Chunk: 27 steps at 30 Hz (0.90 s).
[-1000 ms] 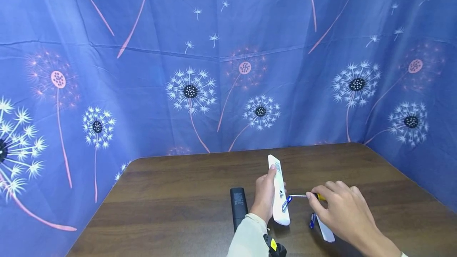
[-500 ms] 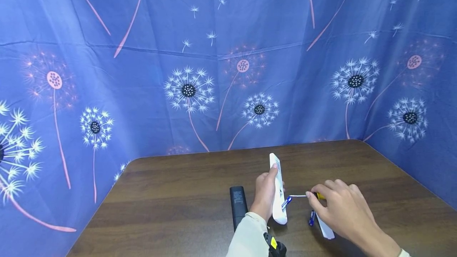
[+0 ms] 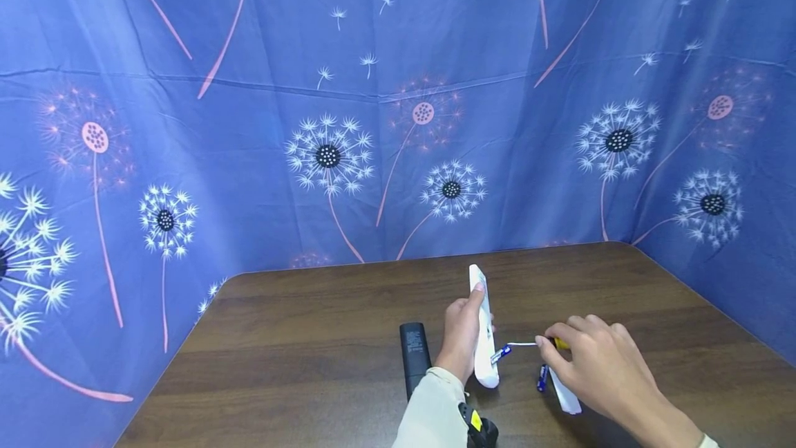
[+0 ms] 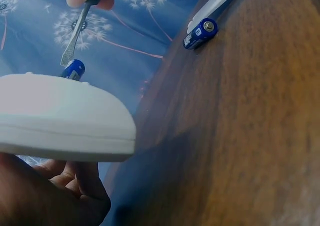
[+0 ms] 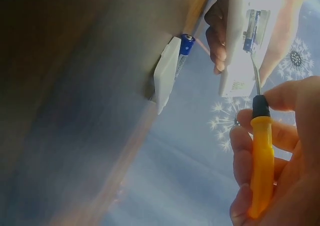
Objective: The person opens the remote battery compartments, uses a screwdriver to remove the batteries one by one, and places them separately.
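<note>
A white remote control (image 3: 483, 355) is held up off the table by my left hand (image 3: 459, 339), thumb along its near side. Its battery compartment faces right, and a blue battery (image 3: 501, 354) sticks out of it at a slant. My right hand (image 3: 600, 365) grips a screwdriver (image 5: 262, 158) with a yellow and black handle. The flat metal tip meets the outer end of that battery in the head view. A second blue battery (image 3: 542, 377) lies on the table, beside a white battery cover (image 3: 564, 391) under my right hand.
On the wooden table (image 3: 298, 365) a black remote control (image 3: 413, 355) lies left of my left hand, partly hidden by the sleeve. A blue dandelion-print cloth (image 3: 249, 157) hangs behind the table.
The white remote has turned so its back shows less. The battery in it leans further out with the screwdriver tip at its end. My right hand has barely moved.
</note>
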{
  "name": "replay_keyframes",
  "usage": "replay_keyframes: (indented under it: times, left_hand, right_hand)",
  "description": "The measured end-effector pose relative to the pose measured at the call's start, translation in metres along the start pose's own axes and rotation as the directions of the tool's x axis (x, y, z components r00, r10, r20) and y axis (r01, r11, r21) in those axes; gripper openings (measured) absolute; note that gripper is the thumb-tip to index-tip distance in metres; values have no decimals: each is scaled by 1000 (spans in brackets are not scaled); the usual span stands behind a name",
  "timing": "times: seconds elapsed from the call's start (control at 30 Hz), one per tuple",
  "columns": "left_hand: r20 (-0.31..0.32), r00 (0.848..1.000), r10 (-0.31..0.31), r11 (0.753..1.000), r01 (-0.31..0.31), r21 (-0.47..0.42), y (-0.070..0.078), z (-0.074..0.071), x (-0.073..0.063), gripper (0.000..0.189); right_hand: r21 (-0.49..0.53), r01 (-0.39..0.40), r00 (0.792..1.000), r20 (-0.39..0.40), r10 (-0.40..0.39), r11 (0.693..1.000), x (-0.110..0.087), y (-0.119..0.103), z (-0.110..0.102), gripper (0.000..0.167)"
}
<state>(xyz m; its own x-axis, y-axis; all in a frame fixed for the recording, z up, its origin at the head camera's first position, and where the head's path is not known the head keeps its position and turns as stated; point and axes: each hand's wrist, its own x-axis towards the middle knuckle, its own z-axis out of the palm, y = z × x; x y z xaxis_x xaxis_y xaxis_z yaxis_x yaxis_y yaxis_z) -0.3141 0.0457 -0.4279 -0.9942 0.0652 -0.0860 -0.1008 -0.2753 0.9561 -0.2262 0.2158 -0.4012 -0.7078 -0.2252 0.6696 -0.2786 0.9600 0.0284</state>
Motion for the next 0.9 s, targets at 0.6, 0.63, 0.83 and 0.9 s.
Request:
replay_keyframes:
  times: [0.6, 0.63, 0.83, 0.9]
  left_hand:
    - [-4, 1000, 20, 997, -20, 73, -1, 3, -2, 47]
    - [-3, 1000, 16, 997, -16, 70, -1, 3, -2, 47]
    - [-5, 1000, 12, 998, -11, 66, -1, 2, -2, 48]
    - [-8, 1000, 11, 998, -11, 66, 0, 2, -3, 48]
  right_hand:
    - [31, -65, 990, 124, 61, 997, -1, 4, -5, 14]
    - [37, -68, 989, 131, 63, 997, -1, 3, -6, 14]
    - [51, -95, 982, 168, 86, 994, -1, 2, -6, 14]
    - [55, -96, 982, 167, 86, 994, -1, 2, -6, 14]
